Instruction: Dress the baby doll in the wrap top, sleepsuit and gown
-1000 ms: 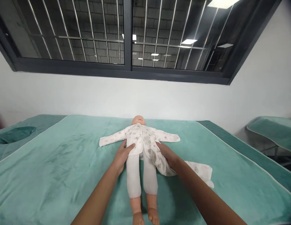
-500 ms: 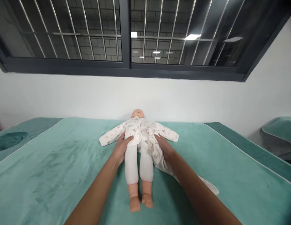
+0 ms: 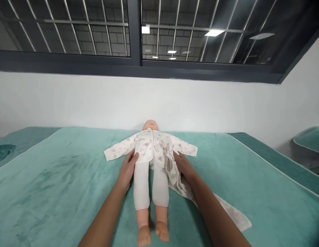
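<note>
A baby doll (image 3: 150, 125) lies on its back, feet toward me, its upper face out of sight. It wears a white printed jacket (image 3: 145, 145) with the sleeves spread wide, and white cloth covers its legs down to the ankles. My left hand (image 3: 127, 168) is closed at the doll's waist by the jacket's lower edge, its thumb near the hem. Against the doll's other side, my right hand (image 3: 184, 166) is closed on a bunched, matching printed garment (image 3: 173, 173). That garment trails under my right forearm to the lower right.
Green plush fabric (image 3: 72, 178) covers the surface beneath the doll. Behind it stands a white wall (image 3: 102, 103) with a dark-framed, barred window (image 3: 135, 34). Another green-covered piece (image 3: 309, 137) is at the right edge.
The view has tilted down and moved slightly closer. My left thumb has drawn back from the jacket front toward its side edge. My right hand stays by the bunched garment.
</note>
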`<state>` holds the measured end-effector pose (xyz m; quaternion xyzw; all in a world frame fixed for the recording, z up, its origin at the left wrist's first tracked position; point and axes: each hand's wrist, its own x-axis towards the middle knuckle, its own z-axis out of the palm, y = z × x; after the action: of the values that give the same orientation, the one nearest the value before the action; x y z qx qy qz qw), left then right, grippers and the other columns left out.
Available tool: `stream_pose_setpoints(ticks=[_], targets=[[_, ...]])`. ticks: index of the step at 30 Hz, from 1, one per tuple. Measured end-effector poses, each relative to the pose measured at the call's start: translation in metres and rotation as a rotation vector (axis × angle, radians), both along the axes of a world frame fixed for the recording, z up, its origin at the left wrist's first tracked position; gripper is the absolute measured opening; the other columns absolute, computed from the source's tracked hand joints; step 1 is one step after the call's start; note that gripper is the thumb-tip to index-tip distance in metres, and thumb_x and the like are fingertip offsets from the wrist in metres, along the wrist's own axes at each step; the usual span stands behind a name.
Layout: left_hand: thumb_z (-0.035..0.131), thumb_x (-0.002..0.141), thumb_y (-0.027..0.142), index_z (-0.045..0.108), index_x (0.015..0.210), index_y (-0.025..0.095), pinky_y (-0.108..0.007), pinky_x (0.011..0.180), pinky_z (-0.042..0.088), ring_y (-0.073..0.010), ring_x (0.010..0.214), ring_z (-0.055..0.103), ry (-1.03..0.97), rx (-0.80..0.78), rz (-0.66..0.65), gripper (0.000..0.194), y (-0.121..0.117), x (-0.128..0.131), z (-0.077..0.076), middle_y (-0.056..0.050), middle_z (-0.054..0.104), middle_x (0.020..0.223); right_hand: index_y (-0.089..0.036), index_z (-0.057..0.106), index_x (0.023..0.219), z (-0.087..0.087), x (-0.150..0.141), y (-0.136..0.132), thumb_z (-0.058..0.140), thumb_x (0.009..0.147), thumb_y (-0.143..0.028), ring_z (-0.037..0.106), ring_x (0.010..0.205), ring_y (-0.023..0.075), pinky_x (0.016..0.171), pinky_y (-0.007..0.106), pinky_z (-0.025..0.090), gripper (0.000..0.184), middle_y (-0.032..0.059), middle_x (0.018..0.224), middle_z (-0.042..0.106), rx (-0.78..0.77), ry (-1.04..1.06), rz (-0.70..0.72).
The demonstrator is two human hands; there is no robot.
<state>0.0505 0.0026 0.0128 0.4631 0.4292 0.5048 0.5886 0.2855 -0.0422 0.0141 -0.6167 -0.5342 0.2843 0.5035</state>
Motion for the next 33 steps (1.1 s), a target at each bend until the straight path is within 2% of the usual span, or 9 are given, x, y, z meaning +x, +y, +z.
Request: stream_pose_setpoints(ticks=[4, 6, 11, 15, 17, 20, 24, 27, 33], targets=[[0.061, 0.081, 0.047, 0.061, 0.120, 0.020, -0.041, 0.104, 0.041, -0.0272, 0.121, 0.053, 0.010, 0.052, 0.030, 0.047, 0.000, -0.005, 0.000, -0.010, 0.058, 0.133, -0.019, 0.057, 0.077, 0.004, 0.019, -0.010, 0.042, 0.085, -0.060, 0.050, 0.067, 0.0166, 0.066, 0.029, 0.041, 0.044, 0.0006, 0.071, 0.058, -0.126, -0.211, -0.145], [0.060, 0.082, 0.047, 0.061, 0.118, 0.020, -0.041, 0.102, 0.041, -0.0270, 0.119, 0.054, 0.070, 0.070, 0.032, 0.045, -0.001, -0.006, 0.000, -0.010, 0.058, 0.131, -0.019, 0.052, 0.069, 0.006, 0.025, -0.020, 0.046, 0.082, -0.061, 0.042, 0.059, 0.0130, 0.057, 0.026, 0.035, 0.044, -0.0029, 0.061, 0.048, -0.156, -0.237, -0.106], [0.056, 0.085, 0.043, 0.057, 0.120, 0.022, -0.040, 0.108, 0.034, -0.0251, 0.124, 0.049, 0.283, 0.258, 0.046, 0.041, -0.004, -0.006, -0.001, -0.009, 0.056, 0.133, -0.017, 0.060, 0.079, 0.017, 0.027, -0.043, 0.061, 0.077, -0.053, 0.048, 0.065, 0.0134, 0.060, 0.025, 0.038, 0.037, -0.0008, 0.071, 0.057, -0.122, 0.012, 0.219], [0.054, 0.087, 0.037, 0.062, 0.113, 0.023, -0.038, 0.113, 0.028, -0.0218, 0.130, 0.043, 0.407, 0.590, 0.047, 0.030, -0.017, 0.002, 0.008, -0.007, 0.052, 0.135, -0.017, 0.064, 0.091, 0.023, 0.011, -0.047, 0.065, 0.079, -0.046, 0.056, 0.075, 0.0176, 0.069, 0.028, 0.043, 0.032, 0.0029, 0.084, 0.065, 0.002, 0.260, 0.176], [0.054, 0.088, 0.038, 0.063, 0.111, 0.024, -0.038, 0.111, 0.030, -0.0213, 0.126, 0.047, 0.445, 0.684, -0.070, 0.029, -0.032, 0.013, 0.018, -0.007, 0.056, 0.130, -0.018, 0.065, 0.100, 0.026, -0.002, -0.045, 0.066, 0.079, -0.045, 0.059, 0.083, 0.0206, 0.075, 0.032, 0.046, 0.034, 0.0054, 0.093, 0.067, 0.068, 0.386, 0.150], [0.062, 0.083, 0.040, 0.061, 0.114, 0.025, -0.037, 0.103, 0.037, -0.0226, 0.116, 0.052, 0.450, 0.664, -0.275, 0.035, -0.057, 0.035, 0.039, -0.006, 0.061, 0.121, -0.021, 0.065, 0.108, 0.037, -0.021, -0.045, 0.065, 0.080, -0.044, 0.059, 0.095, 0.0222, 0.086, 0.035, 0.045, 0.037, 0.0059, 0.103, 0.067, 0.184, 0.435, 0.170], [0.057, 0.084, 0.035, 0.062, 0.099, 0.020, -0.034, 0.092, 0.042, -0.0211, 0.099, 0.057, 0.277, 0.518, -0.159, 0.022, -0.072, 0.042, 0.077, -0.005, 0.064, 0.098, -0.019, 0.066, 0.101, 0.069, -0.034, -0.058, 0.064, 0.081, -0.046, 0.058, 0.093, 0.0212, 0.086, 0.034, 0.044, 0.034, 0.0029, 0.098, 0.067, 0.167, 0.227, 0.255], [0.060, 0.080, 0.033, 0.062, 0.087, 0.018, -0.029, 0.079, 0.045, -0.0178, 0.083, 0.059, -0.013, 0.346, -0.120, 0.016, -0.071, 0.025, 0.117, -0.001, 0.064, 0.083, -0.018, 0.066, 0.091, 0.100, -0.038, -0.073, 0.062, 0.082, -0.049, 0.057, 0.086, 0.0200, 0.078, 0.031, 0.044, 0.033, 0.0013, 0.091, 0.065, 0.126, 0.020, 0.260], [0.062, 0.071, 0.024, 0.062, 0.076, 0.016, -0.028, 0.068, 0.048, -0.0156, 0.064, 0.059, -0.432, 0.142, -0.427, 0.010, -0.082, -0.020, 0.198, 0.001, 0.059, 0.065, -0.019, 0.064, 0.079, 0.167, -0.048, -0.089, 0.053, 0.087, -0.053, 0.059, 0.084, 0.0197, 0.077, 0.032, 0.046, 0.037, 0.0019, 0.084, 0.064, 0.154, -0.154, 0.471]])
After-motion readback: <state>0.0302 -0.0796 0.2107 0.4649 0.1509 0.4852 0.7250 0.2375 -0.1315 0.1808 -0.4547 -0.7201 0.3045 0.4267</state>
